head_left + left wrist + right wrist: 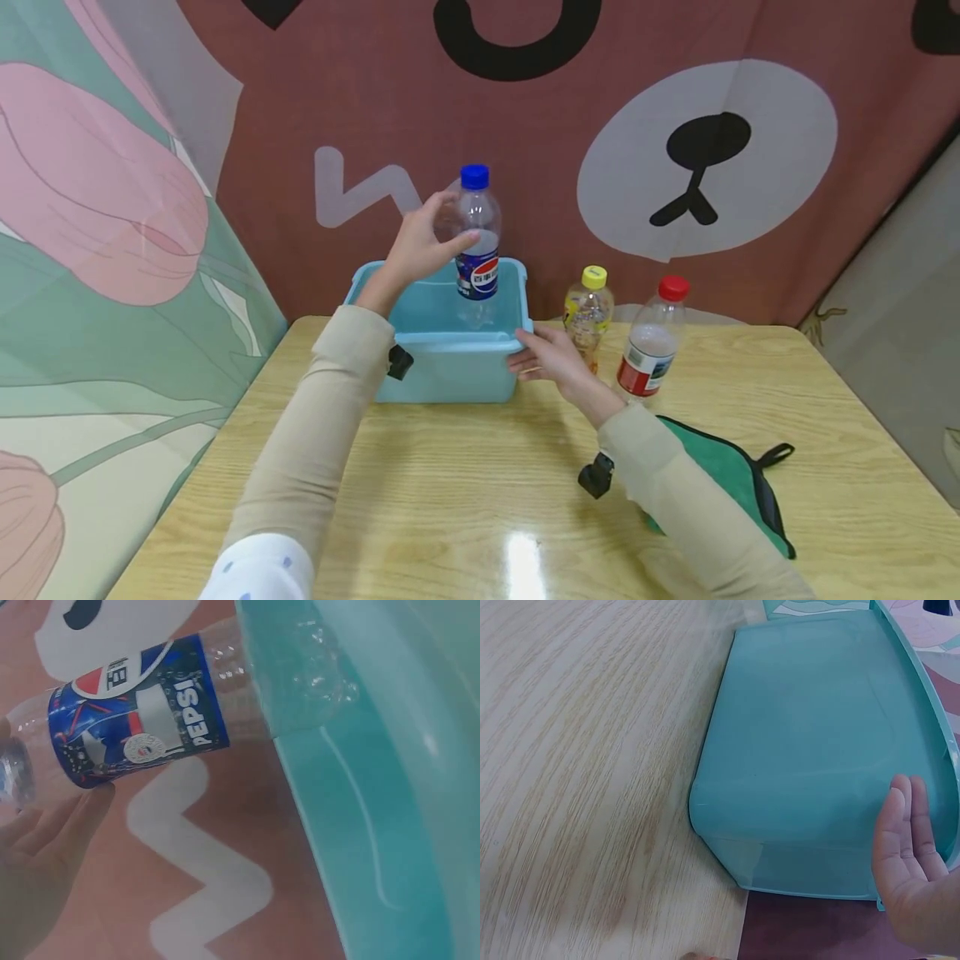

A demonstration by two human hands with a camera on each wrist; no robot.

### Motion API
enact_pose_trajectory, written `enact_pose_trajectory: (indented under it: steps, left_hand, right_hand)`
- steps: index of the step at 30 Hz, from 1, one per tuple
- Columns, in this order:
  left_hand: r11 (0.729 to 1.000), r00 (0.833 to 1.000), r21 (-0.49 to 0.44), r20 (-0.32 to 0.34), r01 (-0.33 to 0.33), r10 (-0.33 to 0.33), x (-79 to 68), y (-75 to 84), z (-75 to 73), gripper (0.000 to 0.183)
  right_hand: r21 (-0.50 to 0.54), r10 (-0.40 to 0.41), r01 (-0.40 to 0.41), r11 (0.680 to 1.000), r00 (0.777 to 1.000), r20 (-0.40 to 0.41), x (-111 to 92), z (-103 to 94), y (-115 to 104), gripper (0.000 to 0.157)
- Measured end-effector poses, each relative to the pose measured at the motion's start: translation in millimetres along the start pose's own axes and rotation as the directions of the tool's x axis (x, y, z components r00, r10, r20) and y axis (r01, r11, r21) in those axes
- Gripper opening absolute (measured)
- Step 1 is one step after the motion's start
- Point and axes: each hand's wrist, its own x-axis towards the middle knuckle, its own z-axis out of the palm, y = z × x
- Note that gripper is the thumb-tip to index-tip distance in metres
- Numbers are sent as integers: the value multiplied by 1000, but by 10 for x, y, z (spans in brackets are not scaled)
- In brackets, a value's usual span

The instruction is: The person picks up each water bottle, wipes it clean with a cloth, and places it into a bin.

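Observation:
My left hand (423,242) holds a clear plastic Pepsi bottle (480,262) with a blue cap, gripping its upper part. The bottle is upright, and its base is lowered inside the opening of a light blue plastic bin (450,367). In the left wrist view the bottle's Pepsi label (139,709) and the bin's wall (352,817) show. My right hand (551,358) holds the bin's front right corner, with the thumb at the rim and the fingers along the outer wall. Those fingers (901,825) lie fairly straight in the right wrist view; the thumb is hidden there.
Right of the bin stand a yellow-capped bottle (588,312), partly behind my right hand, and a red-capped bottle (651,350) with a red and white label. A green cloth (720,467) with a dark edge lies under my right forearm. A patterned curtain hangs behind the wooden table (450,475).

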Motion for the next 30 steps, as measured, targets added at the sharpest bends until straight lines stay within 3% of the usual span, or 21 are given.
enact_pose_trajectory:
  steps: [6, 14, 30]
  left_hand:
    - [996, 996, -33, 30, 88, -87, 68, -89, 80, 56]
    - [993, 989, 1, 81, 122, -122, 120, -118, 155, 69]
    - [969, 964, 49, 105, 241, -245, 116, -307, 359, 64]
  right_hand:
    - [-6, 6, -6, 1000, 1000, 11, 12, 8, 19, 43]
    - [-7, 3, -3, 1000, 1000, 14, 17, 11, 20, 43]
    - [-8, -6, 6, 1000, 1000, 28, 29, -7, 7, 49]
